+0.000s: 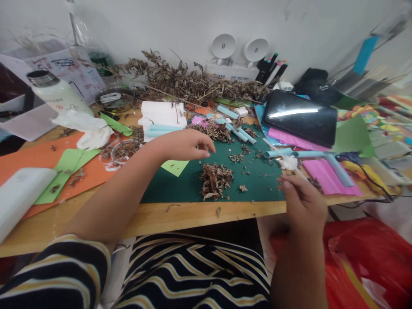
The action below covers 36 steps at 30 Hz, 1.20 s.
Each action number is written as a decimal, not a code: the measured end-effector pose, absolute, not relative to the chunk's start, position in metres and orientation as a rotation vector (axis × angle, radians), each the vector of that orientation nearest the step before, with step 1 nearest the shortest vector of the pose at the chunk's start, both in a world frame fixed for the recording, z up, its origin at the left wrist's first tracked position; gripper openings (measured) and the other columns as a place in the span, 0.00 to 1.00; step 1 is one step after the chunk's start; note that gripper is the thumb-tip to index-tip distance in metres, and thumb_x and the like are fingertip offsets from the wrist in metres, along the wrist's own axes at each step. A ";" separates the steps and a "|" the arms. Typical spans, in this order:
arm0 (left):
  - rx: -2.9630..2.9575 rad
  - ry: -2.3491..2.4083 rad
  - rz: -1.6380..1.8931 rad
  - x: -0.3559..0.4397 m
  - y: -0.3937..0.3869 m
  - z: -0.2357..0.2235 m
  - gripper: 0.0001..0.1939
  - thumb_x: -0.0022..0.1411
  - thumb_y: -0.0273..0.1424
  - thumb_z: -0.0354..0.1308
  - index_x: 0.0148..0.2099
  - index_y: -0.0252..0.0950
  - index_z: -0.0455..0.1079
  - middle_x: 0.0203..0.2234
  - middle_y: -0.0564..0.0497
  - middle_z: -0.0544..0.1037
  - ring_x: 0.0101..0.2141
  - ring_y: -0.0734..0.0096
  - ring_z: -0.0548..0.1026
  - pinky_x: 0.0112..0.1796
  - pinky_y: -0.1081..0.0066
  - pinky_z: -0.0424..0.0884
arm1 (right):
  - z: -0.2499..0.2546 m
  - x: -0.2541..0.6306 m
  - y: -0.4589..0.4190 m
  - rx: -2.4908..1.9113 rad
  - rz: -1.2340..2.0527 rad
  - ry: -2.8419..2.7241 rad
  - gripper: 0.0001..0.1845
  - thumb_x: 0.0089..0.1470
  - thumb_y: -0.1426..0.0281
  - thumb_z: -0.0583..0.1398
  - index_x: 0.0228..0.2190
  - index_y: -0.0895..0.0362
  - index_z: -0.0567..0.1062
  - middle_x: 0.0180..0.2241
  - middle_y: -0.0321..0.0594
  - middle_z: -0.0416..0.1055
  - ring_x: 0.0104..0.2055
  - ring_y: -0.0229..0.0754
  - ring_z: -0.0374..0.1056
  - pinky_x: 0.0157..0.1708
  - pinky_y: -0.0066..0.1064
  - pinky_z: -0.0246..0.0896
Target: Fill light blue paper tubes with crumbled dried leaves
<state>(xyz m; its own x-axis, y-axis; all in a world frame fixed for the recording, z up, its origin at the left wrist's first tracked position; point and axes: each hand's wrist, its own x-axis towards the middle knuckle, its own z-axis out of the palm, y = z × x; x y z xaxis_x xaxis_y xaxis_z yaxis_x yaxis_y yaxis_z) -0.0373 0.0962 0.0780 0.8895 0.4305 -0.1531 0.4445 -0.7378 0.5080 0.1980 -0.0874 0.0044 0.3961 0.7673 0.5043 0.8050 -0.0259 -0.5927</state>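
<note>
My left hand [191, 143] hovers over the green mat [180, 189], its fingers loosely bent and apart with nothing between them. Just below it lies a heap of crumbled dried leaves [216, 181]. My right hand [304, 197] is at the mat's right edge, thumb and fingers pinched together; whatever may be in the pinch is too small to name. Loose leaf bits [243, 188] are scattered between the hands. Behind the heap, more dried leaves [214, 130] lie beside light blue paper rolls [240, 133].
Dried leafy branches [193, 81] stretch along the wall before a white router [231, 71]. A black tablet [300, 118] rests at the back right, a bottle [59, 92] at the back left. Orange paper [19, 154] and a white box-like object [25, 193] cover the left side.
</note>
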 end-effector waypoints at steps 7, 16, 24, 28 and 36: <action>2.625 0.490 0.078 -0.012 0.075 0.054 0.34 0.53 0.51 0.42 0.57 0.37 0.49 0.57 0.43 0.49 0.55 0.59 0.51 0.51 0.63 0.51 | -0.016 0.178 -0.108 -1.948 -0.087 -1.736 0.18 0.46 0.60 0.54 0.37 0.56 0.70 0.34 0.46 0.69 0.37 0.46 0.63 0.37 0.38 0.58; 2.795 0.210 0.536 -0.008 0.045 0.064 0.30 0.48 0.51 0.50 0.51 0.44 0.57 0.57 0.48 0.49 0.56 0.53 0.46 0.53 0.53 0.43 | -0.005 0.143 -0.101 -2.109 -0.018 -1.988 0.35 0.38 0.49 0.55 0.48 0.51 0.62 0.46 0.46 0.60 0.45 0.52 0.56 0.40 0.43 0.52; 2.726 0.198 1.127 -0.012 0.055 0.062 0.14 0.56 0.43 0.46 0.41 0.45 0.63 0.50 0.50 0.62 0.51 0.61 0.59 0.49 0.55 0.53 | -0.020 0.108 -0.101 -2.248 -0.057 -1.875 0.32 0.40 0.50 0.54 0.44 0.54 0.63 0.46 0.49 0.59 0.46 0.53 0.54 0.39 0.44 0.48; 2.704 0.228 1.173 -0.013 0.059 0.064 0.12 0.56 0.42 0.46 0.39 0.44 0.64 0.48 0.49 0.64 0.49 0.61 0.61 0.48 0.55 0.56 | -0.020 0.105 -0.099 -2.318 -0.106 -1.715 0.26 0.44 0.53 0.52 0.43 0.54 0.64 0.47 0.48 0.58 0.46 0.52 0.54 0.39 0.44 0.48; 2.581 0.222 1.220 -0.017 0.061 0.068 0.10 0.56 0.40 0.47 0.36 0.43 0.65 0.44 0.49 0.66 0.47 0.61 0.63 0.46 0.57 0.58 | -0.019 0.124 -0.098 -2.413 -0.125 -1.666 0.26 0.44 0.52 0.52 0.43 0.52 0.65 0.45 0.44 0.62 0.43 0.50 0.56 0.37 0.41 0.47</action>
